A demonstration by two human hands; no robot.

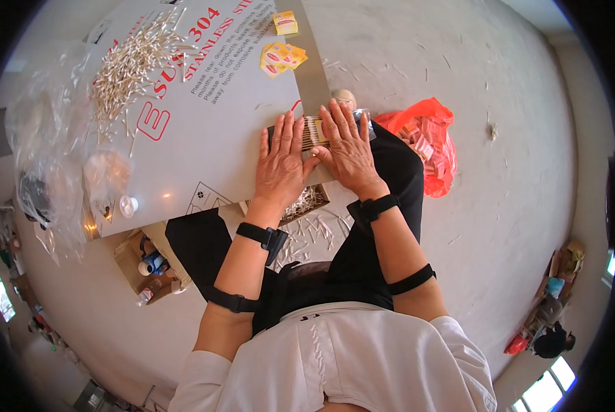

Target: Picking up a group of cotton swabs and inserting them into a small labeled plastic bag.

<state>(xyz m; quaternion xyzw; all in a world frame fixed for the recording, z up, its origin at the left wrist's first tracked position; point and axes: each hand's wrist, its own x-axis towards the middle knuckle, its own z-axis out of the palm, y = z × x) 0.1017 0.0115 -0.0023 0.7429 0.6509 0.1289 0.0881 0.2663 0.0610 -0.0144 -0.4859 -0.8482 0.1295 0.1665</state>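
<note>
At the right edge of the grey table (218, 151), my left hand (280, 165) lies flat with its fingers stretched forward. My right hand (349, 154) is spread flat beside it, the thumbs nearly meeting. Between and under them shows a row of thin sticks (310, 134), which look like cotton swabs, with a bit of yellow next to them. Clear plastic (371, 127) sticks out by my right fingers. My palms hide most of this pack, and neither hand is wrapped around anything.
A heap of cotton swabs (132, 69) covers the table's far left, near crumpled clear bags (50, 130). Yellow cards (280, 58) lie at the back. On the right, a red plastic bag (441, 117) holds small packs. Below the table edge sits an open box (314, 202) of swabs.
</note>
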